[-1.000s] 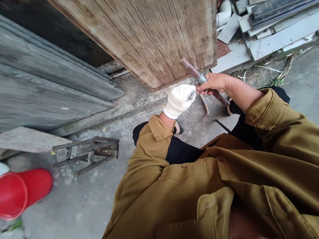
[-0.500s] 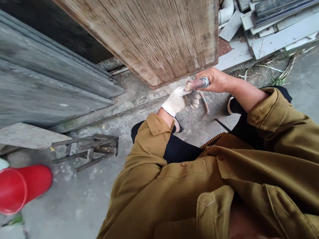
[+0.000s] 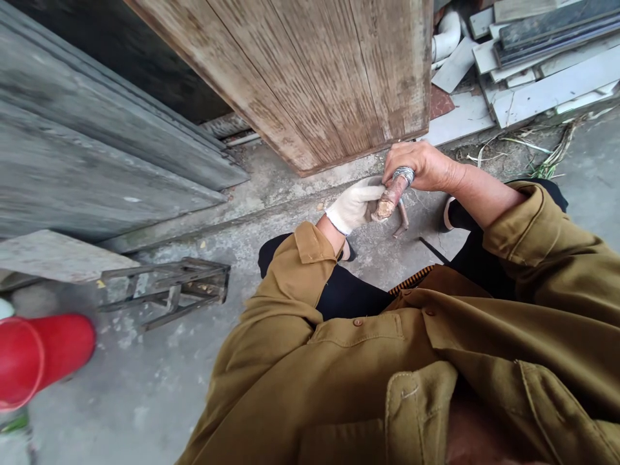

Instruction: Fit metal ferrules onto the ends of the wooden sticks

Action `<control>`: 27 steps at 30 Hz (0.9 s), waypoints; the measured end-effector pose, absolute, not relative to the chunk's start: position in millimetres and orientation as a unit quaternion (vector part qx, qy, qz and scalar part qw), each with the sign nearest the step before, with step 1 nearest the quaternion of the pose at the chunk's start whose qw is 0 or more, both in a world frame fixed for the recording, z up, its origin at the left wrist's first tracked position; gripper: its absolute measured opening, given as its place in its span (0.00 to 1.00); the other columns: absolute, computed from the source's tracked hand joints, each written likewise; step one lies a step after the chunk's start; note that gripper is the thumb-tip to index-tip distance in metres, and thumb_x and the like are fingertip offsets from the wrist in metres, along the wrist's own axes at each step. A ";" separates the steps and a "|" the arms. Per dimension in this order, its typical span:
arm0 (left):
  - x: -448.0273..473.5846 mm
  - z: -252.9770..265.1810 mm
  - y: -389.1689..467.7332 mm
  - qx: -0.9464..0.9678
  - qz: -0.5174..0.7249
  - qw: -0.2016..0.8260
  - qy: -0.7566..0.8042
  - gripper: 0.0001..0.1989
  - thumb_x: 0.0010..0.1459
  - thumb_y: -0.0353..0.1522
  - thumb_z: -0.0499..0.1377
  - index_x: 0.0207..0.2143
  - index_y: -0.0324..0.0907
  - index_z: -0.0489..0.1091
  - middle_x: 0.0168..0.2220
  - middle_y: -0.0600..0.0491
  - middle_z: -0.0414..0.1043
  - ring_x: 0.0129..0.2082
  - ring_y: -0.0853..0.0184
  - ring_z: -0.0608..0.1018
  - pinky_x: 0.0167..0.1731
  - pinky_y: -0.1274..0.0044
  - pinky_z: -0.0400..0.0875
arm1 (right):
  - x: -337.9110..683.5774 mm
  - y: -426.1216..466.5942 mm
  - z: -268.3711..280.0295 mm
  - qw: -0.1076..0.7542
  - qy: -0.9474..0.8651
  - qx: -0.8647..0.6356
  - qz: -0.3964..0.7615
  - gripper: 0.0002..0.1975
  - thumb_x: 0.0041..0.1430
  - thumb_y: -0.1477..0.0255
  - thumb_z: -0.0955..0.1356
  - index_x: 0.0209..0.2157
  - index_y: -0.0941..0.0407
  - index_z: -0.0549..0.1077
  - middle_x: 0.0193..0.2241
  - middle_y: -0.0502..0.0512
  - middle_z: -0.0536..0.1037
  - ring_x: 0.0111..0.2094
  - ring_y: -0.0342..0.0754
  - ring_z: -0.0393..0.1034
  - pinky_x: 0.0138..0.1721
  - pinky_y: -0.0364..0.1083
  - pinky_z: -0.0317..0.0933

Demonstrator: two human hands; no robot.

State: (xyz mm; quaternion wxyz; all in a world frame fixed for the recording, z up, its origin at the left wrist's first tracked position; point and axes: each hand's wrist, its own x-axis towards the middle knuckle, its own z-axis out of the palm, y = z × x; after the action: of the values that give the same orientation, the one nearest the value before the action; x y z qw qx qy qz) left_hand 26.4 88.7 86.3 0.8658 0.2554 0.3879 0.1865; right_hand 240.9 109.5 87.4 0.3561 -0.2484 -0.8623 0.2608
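Note:
My right hand (image 3: pixel 420 165) is bare and closed around a rough wooden stick (image 3: pixel 397 191), just behind the wire (image 3: pixel 403 174) coiled about it. The stick's pale, blunt end points toward me and to the left. My left hand (image 3: pixel 354 204), in a white knitted glove, has its fingers curled at the near end of the stick. Part of those fingers is hidden behind the wood. Below the hands, a thin curved brownish piece (image 3: pixel 402 221) shows against the concrete; its upper part is covered by the stick.
A weathered wooden panel (image 3: pixel 339 77) stands just ahead of my hands. To the left are a grey plank wall (image 3: pixel 106 174), a small wooden stool (image 3: pixel 169 290) and a red bucket (image 3: pixel 62 352). Stacked tiles (image 3: pixel 547 90) lie at the upper right, near a white pipe elbow (image 3: pixel 448 35).
The near end of the stick has swung down toward me, so its cut face shows more. My right hand has dropped slightly, and the gloved left hand has shifted a little right and down.

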 end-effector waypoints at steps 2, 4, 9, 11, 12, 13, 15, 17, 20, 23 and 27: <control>26.8 85.9 88.4 0.262 0.185 0.863 0.390 0.12 0.62 0.35 0.71 0.40 0.36 0.75 0.25 0.54 0.75 0.19 0.71 0.77 0.21 0.81 0.66 | 241.6 108.9 89.1 0.354 -0.867 -0.245 0.251 0.26 0.79 0.50 0.63 0.36 0.56 0.77 0.32 0.53 0.77 0.37 0.44 0.72 0.43 0.46 0.65; 26.4 84.8 89.0 0.275 0.187 0.858 0.391 0.12 0.62 0.36 0.71 0.39 0.36 0.75 0.24 0.54 0.74 0.19 0.72 0.76 0.20 0.81 0.64 | 242.7 108.9 90.4 0.351 -0.871 -0.239 0.246 0.26 0.79 0.51 0.63 0.36 0.56 0.77 0.33 0.53 0.78 0.38 0.45 0.72 0.44 0.47 0.65; 23.5 81.0 91.3 0.317 0.191 0.843 0.390 0.12 0.58 0.34 0.73 0.37 0.38 0.75 0.24 0.54 0.74 0.18 0.72 0.74 0.17 0.83 0.59 | 245.4 111.8 85.7 0.334 -0.870 -0.254 0.257 0.25 0.78 0.50 0.64 0.37 0.56 0.76 0.35 0.56 0.78 0.40 0.47 0.72 0.46 0.48 0.65; 22.4 79.3 91.3 0.337 0.202 0.830 0.396 0.12 0.57 0.33 0.73 0.37 0.38 0.75 0.26 0.53 0.76 0.19 0.73 0.75 0.16 0.83 0.58 | 245.9 112.6 83.4 0.318 -0.866 -0.281 0.264 0.24 0.76 0.50 0.66 0.36 0.56 0.75 0.36 0.56 0.78 0.40 0.48 0.72 0.45 0.48 0.65; 22.1 78.5 91.2 0.349 0.211 0.820 0.402 0.11 0.57 0.33 0.73 0.37 0.38 0.75 0.27 0.52 0.77 0.20 0.73 0.75 0.16 0.83 0.58 | 246.0 112.6 83.4 0.306 -0.864 -0.300 0.265 0.23 0.76 0.50 0.66 0.36 0.56 0.75 0.36 0.57 0.78 0.40 0.49 0.72 0.45 0.48 0.65; 22.1 77.6 91.1 0.361 0.222 0.809 0.408 0.11 0.57 0.32 0.73 0.37 0.38 0.75 0.29 0.52 0.77 0.21 0.74 0.76 0.17 0.84 0.59 | 245.9 112.2 84.4 0.290 -0.862 -0.322 0.264 0.22 0.75 0.51 0.67 0.36 0.56 0.75 0.36 0.57 0.78 0.40 0.50 0.72 0.45 0.48 0.65; 22.7 76.1 91.4 0.392 0.237 0.784 0.420 0.10 0.57 0.32 0.72 0.38 0.39 0.75 0.30 0.52 0.78 0.22 0.74 0.76 0.18 0.83 0.60 | 244.8 110.3 89.7 0.248 -0.856 -0.375 0.257 0.19 0.73 0.55 0.69 0.35 0.56 0.74 0.35 0.57 0.78 0.41 0.51 0.73 0.45 0.49 0.65; 24.0 74.9 93.1 0.443 0.234 0.748 0.436 0.09 0.59 0.33 0.71 0.38 0.39 0.75 0.30 0.52 0.77 0.22 0.74 0.75 0.19 0.82 0.62 | 241.6 107.3 97.7 0.204 -0.840 -0.437 0.250 0.14 0.70 0.61 0.71 0.35 0.56 0.75 0.35 0.58 0.78 0.42 0.53 0.73 0.46 0.49 0.65; 24.5 73.1 98.3 0.586 0.247 0.613 0.470 0.06 0.62 0.33 0.67 0.36 0.40 0.75 0.29 0.51 0.77 0.24 0.72 0.76 0.23 0.79 0.68 | 232.1 101.5 108.2 0.174 -0.773 -0.549 0.264 0.07 0.63 0.71 0.74 0.33 0.57 0.74 0.32 0.56 0.76 0.40 0.53 0.73 0.47 0.49 0.65; 20.5 71.0 103.6 0.748 0.269 0.383 0.470 0.04 0.62 0.31 0.64 0.34 0.41 0.75 0.33 0.48 0.80 0.34 0.64 0.82 0.34 0.73 0.76 | 219.0 95.2 109.0 0.197 -0.636 -0.622 0.412 0.12 0.62 0.75 0.73 0.28 0.57 0.69 0.25 0.51 0.68 0.31 0.47 0.66 0.37 0.46 0.63; 12.7 73.0 104.9 0.815 0.265 0.270 0.438 0.04 0.63 0.33 0.64 0.35 0.42 0.77 0.39 0.45 0.82 0.46 0.56 0.84 0.45 0.68 0.78 | 209.9 91.5 94.1 0.236 -0.445 -0.535 0.679 0.18 0.65 0.71 0.73 0.26 0.54 0.63 0.21 0.47 0.62 0.23 0.40 0.54 0.23 0.41 0.52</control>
State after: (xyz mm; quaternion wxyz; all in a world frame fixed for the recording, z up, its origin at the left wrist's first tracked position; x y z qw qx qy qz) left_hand 12.7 104.9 73.0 0.2699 0.8153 0.4381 0.2655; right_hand 209.9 91.5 94.1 0.2363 -0.5346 -0.4448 0.6786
